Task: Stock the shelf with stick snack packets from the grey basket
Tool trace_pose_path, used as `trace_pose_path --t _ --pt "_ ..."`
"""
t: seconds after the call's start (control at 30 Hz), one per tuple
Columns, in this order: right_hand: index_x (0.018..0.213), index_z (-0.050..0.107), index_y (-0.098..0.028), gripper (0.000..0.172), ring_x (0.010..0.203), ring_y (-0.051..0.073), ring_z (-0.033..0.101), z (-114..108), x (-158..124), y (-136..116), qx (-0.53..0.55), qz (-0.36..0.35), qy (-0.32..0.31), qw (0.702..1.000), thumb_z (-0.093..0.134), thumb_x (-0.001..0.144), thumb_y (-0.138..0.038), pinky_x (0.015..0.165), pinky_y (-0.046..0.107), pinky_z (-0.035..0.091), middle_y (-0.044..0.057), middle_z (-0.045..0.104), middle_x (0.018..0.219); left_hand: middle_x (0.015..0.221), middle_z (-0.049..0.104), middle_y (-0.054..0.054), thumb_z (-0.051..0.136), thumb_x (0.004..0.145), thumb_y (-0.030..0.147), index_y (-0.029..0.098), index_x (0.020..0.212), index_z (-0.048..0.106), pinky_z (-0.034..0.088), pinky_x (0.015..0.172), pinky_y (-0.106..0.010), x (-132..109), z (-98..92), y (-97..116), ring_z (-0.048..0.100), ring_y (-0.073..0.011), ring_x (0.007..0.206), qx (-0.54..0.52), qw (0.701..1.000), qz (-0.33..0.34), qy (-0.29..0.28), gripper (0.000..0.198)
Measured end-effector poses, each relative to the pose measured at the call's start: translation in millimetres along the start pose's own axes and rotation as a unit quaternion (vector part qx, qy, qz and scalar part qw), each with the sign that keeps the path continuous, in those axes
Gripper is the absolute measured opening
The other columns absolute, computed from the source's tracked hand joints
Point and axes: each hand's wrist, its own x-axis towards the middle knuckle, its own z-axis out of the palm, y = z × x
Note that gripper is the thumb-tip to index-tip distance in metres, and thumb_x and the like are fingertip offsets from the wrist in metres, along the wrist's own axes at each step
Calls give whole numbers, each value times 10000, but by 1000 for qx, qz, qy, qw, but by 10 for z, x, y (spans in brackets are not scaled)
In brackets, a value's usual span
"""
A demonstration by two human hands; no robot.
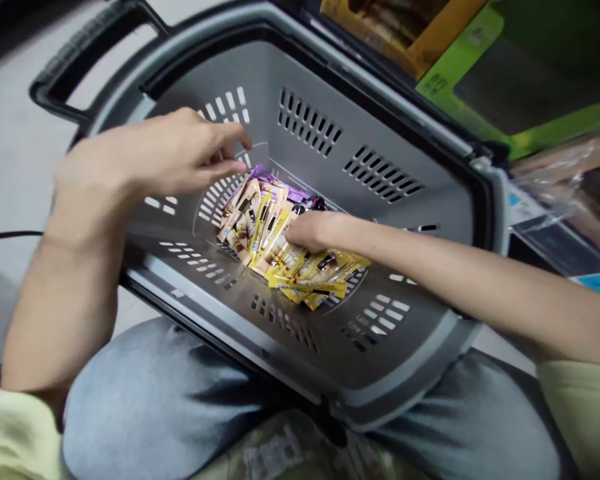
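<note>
A grey plastic shopping basket stands tilted in view before my knees. At its bottom lies a heap of slim stick packets, mostly yellow and beige, with purple packets at the far side. My right hand reaches down into the heap; its fingers are bent and hidden among the packets, so whether it grips one does not show. My left hand hovers inside the basket above the packets' left end, fingers loosely curved and apart, holding nothing visible.
The basket's black handle is folded out at the upper left. Beyond the far rim are a yellow-orange box and a green-edged display box. Clear plastic wrap lies at the right. My jeans-clad legs flank the near side.
</note>
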Motion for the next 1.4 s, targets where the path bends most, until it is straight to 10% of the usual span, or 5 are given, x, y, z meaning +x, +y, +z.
trace_pose_path --t 0.5,0.73,0.9,1.1,1.4 --pt "733 716 -181 100 830 181 661 -319 -186 295 292 50 163 941 815 730 -167 731 304 551 17 671 780 744 452 -8 162 862 812 92 1164 609 490 914 -538 48 124 -138 654 -249 904 -44 998 -46 -18 900" --pt "819 762 -155 282 808 170 627 -263 -135 133 198 -53 -4 979 692 629 41 766 320 525 -15 671 756 735 432 0 164 795 920 99 1160 619 484 949 -576 56 159 -184 643 -242 876 -59 997 -40 -8 1007" --pt "1371 585 -136 796 1073 243 612 -217 -110 47 127 -33 63 989 741 606 23 921 343 510 99 642 1253 694 436 6 118 802 925 126 1128 617 540 865 -523 61 170 -214 633 -212 745 -23 1000 -17 7 997" --pt "1138 717 -61 410 943 245 640 -265 -116 39 68 31 -48 996 630 746 20 827 364 501 114 689 1025 655 452 15 131 862 856 152 1082 614 560 752 -441 62 162 -211 486 -110 527 6 1000 9 19 882" --pt "1036 755 -45 318 1009 277 670 -213 -83 9 13 63 -145 987 679 734 19 934 420 521 94 723 968 667 426 21 175 883 800 137 1069 622 544 791 -424 59 193 -229 570 -131 612 -1 1000 5 22 820"
